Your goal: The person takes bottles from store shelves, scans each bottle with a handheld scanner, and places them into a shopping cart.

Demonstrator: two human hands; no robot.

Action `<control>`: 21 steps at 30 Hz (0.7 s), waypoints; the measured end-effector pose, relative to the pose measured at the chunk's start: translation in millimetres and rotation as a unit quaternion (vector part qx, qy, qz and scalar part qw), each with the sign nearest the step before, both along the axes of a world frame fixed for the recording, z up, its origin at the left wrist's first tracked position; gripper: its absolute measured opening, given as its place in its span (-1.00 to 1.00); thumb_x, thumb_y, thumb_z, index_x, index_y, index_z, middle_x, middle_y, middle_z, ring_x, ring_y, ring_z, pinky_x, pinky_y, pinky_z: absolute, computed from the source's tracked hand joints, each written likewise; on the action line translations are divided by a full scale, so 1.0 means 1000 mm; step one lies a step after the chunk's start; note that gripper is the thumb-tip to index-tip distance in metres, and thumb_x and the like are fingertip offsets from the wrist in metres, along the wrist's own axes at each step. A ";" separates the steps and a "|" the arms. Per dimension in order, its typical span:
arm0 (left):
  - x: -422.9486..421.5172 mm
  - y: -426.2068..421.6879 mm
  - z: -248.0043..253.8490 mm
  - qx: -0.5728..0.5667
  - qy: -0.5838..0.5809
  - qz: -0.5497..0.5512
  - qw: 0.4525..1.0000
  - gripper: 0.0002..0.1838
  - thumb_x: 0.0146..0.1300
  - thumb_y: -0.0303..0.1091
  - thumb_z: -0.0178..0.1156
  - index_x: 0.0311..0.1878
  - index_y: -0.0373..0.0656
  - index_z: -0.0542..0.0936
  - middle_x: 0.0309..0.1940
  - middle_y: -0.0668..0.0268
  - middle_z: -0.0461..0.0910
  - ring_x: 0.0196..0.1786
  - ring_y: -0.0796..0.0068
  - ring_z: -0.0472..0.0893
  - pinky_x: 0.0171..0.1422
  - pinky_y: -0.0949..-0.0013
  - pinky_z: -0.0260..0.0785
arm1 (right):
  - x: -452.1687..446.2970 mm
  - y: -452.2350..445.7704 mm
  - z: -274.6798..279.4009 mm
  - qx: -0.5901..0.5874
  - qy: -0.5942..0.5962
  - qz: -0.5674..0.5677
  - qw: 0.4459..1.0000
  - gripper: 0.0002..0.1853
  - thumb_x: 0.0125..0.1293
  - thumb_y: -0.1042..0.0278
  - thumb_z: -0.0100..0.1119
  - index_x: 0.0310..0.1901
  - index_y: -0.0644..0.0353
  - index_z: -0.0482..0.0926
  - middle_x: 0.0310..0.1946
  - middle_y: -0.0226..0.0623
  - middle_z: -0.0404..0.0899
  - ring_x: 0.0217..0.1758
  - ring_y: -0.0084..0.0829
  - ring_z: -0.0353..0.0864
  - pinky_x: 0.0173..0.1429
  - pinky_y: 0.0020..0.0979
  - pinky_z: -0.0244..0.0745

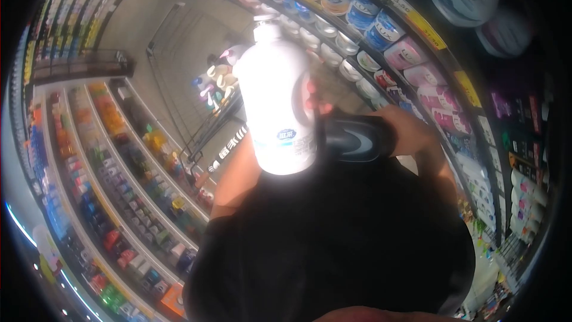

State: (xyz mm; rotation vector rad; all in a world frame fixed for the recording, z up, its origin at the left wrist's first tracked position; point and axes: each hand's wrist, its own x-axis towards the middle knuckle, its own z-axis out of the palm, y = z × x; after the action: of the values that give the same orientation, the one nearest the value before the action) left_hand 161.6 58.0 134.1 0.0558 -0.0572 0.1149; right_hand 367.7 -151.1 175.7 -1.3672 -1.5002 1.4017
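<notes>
A large white pump bottle (277,101) with a small blue label near its base stands upright in the middle of the view, brightly lit. Fingertips of my left hand (311,96) show at the bottle's right side by its handle opening. The left forearm passes behind the bottle, which hides the palm. Just right of the bottle, my right hand (400,128) is wrapped round a black handheld device (356,139). The device's front end is close to the bottle's lower right side; whether they touch cannot be made out.
A wire shopping cart (233,102) lies beyond the bottle, with several pump bottles (217,83) in it. Shelves (107,161) of colourful packages curve along the left. On the right, a shelf (411,18) with price tags holds rows of bottles and pouches.
</notes>
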 end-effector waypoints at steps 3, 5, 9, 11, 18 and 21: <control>-0.004 -0.002 -0.005 -0.008 -0.001 0.016 1.000 -0.19 0.34 0.30 0.10 0.45 -0.11 0.32 -0.03 0.04 0.51 -0.14 0.12 0.60 0.41 -0.26 0.22 | 0.004 0.007 -0.009 0.009 0.039 0.014 0.999 -0.23 -0.13 0.18 0.56 0.20 0.27 0.55 -0.10 -0.05 0.71 -0.03 -0.16 0.73 0.08 -0.27 0.54; -0.010 -0.001 -0.010 -0.012 -0.005 0.032 0.999 -0.19 0.34 0.30 0.09 0.45 -0.11 0.32 -0.03 0.03 0.51 -0.14 0.10 0.60 0.41 -0.27 0.22 | 0.001 0.014 -0.013 0.026 0.052 0.025 0.998 -0.22 -0.13 0.19 0.56 0.20 0.28 0.55 -0.10 -0.05 0.71 -0.05 -0.20 0.73 0.07 -0.28 0.54; -0.027 0.011 -0.018 -0.022 -0.013 0.062 0.998 -0.18 0.35 0.30 0.07 0.45 -0.13 0.32 -0.02 0.02 0.51 -0.14 0.07 0.61 0.41 -0.27 0.24 | -0.011 0.037 -0.008 0.019 0.007 0.032 0.999 -0.24 -0.13 0.23 0.56 0.18 0.30 0.56 -0.12 -0.06 0.72 -0.08 -0.26 0.74 0.06 -0.30 0.54; -0.039 0.022 -0.021 -0.032 -0.005 0.076 0.997 -0.17 0.36 0.32 0.04 0.46 -0.16 0.30 -0.02 -0.02 0.52 -0.13 0.02 0.61 0.39 -0.25 0.29 | -0.022 0.047 -0.005 0.016 -0.005 -0.003 1.000 -0.25 -0.14 0.26 0.56 0.17 0.31 0.56 -0.13 -0.06 0.72 -0.09 -0.28 0.73 0.05 -0.30 0.54; -0.106 0.099 0.005 -0.030 0.010 0.201 0.979 -0.02 0.26 0.37 0.11 0.55 -0.13 0.17 0.17 0.07 0.48 0.12 0.05 0.53 0.36 -0.34 0.32 | -0.076 0.136 0.004 -0.076 -0.011 -0.027 0.997 -0.19 -0.09 0.32 0.56 0.28 0.30 0.48 0.03 -0.12 0.67 0.09 -0.39 0.65 0.24 -0.36 0.47; -0.143 0.153 0.001 0.113 0.029 0.273 0.955 0.15 0.03 0.30 0.39 0.55 -0.15 0.13 0.29 0.11 0.44 0.29 0.05 0.49 0.37 -0.39 0.31 | -0.106 0.158 -0.040 -0.061 0.097 -0.134 0.984 -0.10 -0.02 0.33 0.54 0.40 0.28 0.33 0.25 -0.18 0.54 0.31 -0.45 0.47 0.42 -0.37 0.31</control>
State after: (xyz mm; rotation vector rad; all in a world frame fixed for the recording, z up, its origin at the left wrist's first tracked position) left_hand 18.3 211.5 135.2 0.3034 0.0048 0.6613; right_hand 262.2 6.6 135.6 -1.4029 -1.0775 1.4252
